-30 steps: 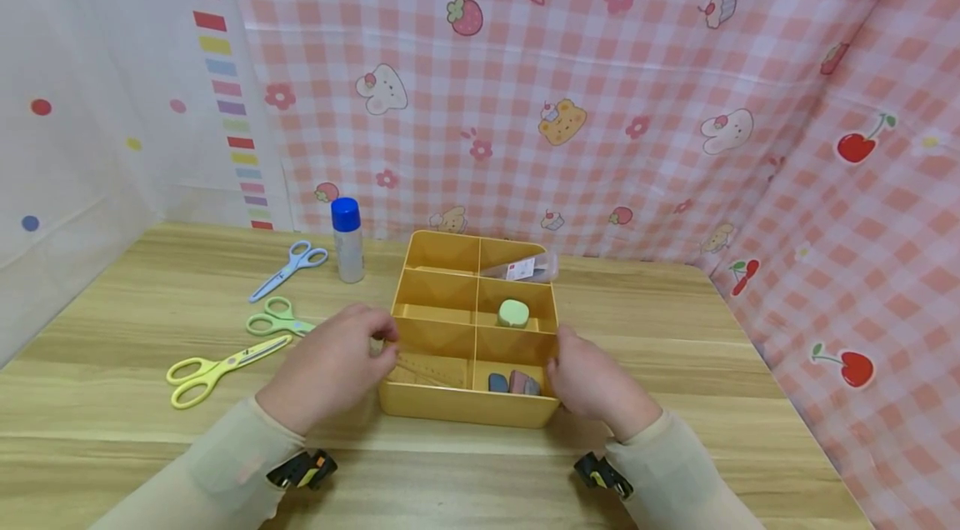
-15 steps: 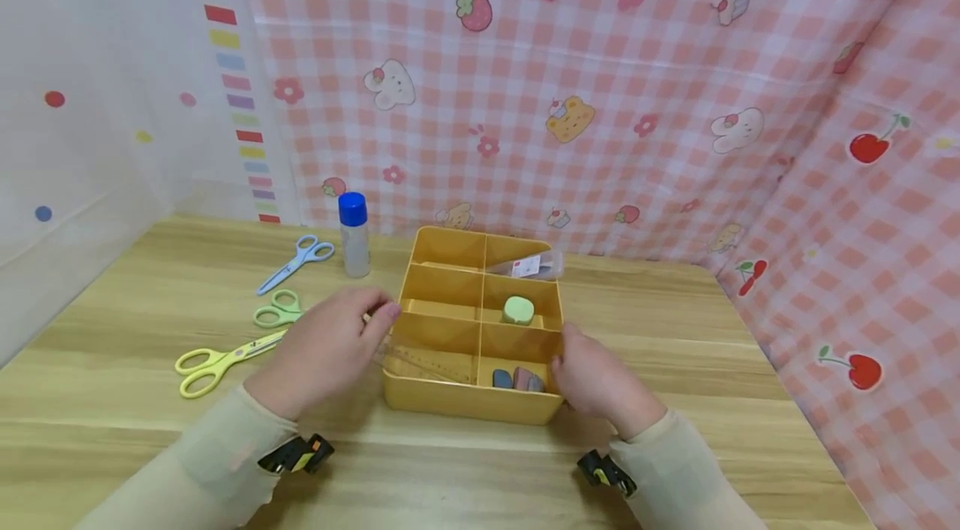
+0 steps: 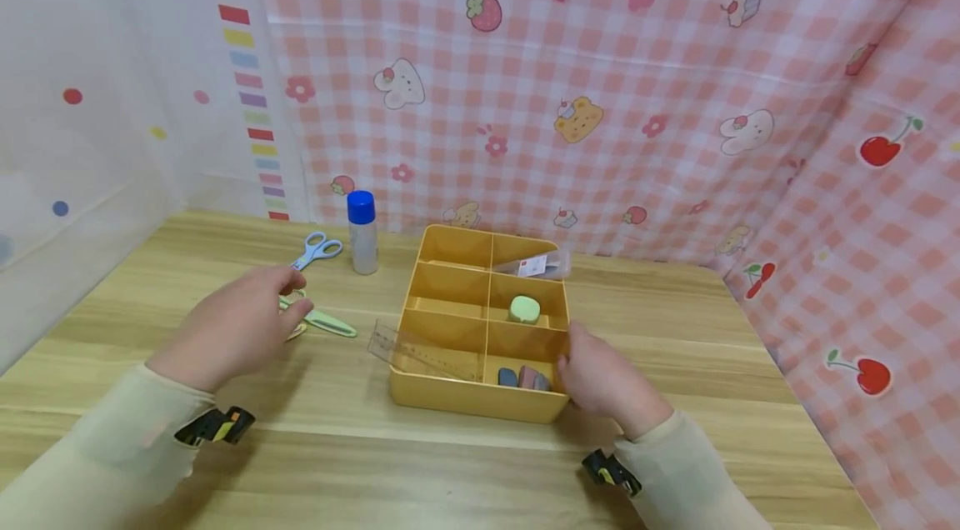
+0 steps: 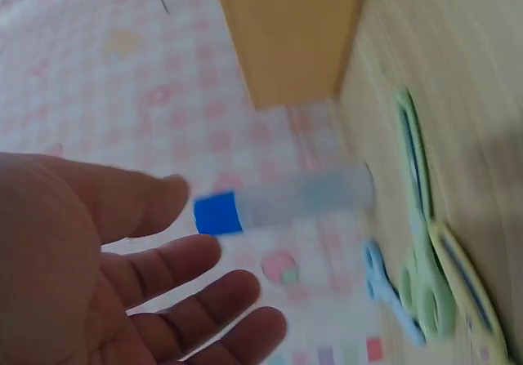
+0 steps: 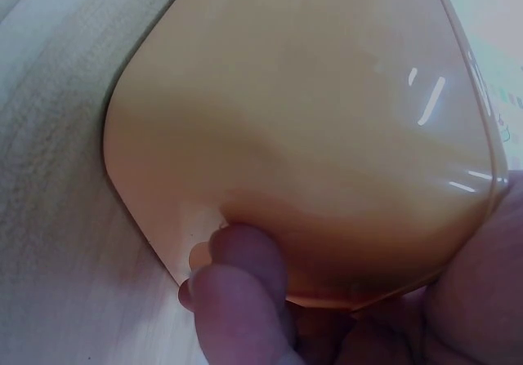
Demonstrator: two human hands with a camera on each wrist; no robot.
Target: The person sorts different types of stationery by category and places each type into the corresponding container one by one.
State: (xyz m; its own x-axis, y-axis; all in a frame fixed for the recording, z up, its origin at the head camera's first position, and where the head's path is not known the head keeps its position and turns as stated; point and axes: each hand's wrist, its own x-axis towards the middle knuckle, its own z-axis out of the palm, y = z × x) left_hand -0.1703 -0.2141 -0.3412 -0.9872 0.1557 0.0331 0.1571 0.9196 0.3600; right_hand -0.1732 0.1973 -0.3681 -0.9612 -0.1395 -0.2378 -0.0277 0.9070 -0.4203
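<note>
In the head view my left hand (image 3: 240, 322) hovers above the scissors, covering most of the yellow scissors (image 4: 466, 275). The left wrist view shows its fingers spread loosely with nothing in them. Closest to its fingertips are the green scissors (image 3: 330, 323) and the blue scissors (image 3: 324, 247). My right hand (image 3: 603, 376) grips the right wall of a yellow compartment box (image 3: 480, 399), with curled fingers (image 5: 245, 259) against the outside. A clear ruler (image 3: 384, 341) leans in the front left compartment, its end jutting over the left rim.
A clear bottle with a blue cap (image 3: 362, 209) stands behind the scissors. Inside the box's right column are a labelled clear case (image 3: 532, 265), a pale green rounded block (image 3: 524, 310), a blue-grey block (image 3: 507, 378) and a pink-and-grey block (image 3: 528, 377). Patterned cloth walls enclose the wooden table (image 3: 420, 463).
My left hand has left the ruler and box rim and moved left over the scissors. The ruler's end now shows past the rim. My right hand stays on the box.
</note>
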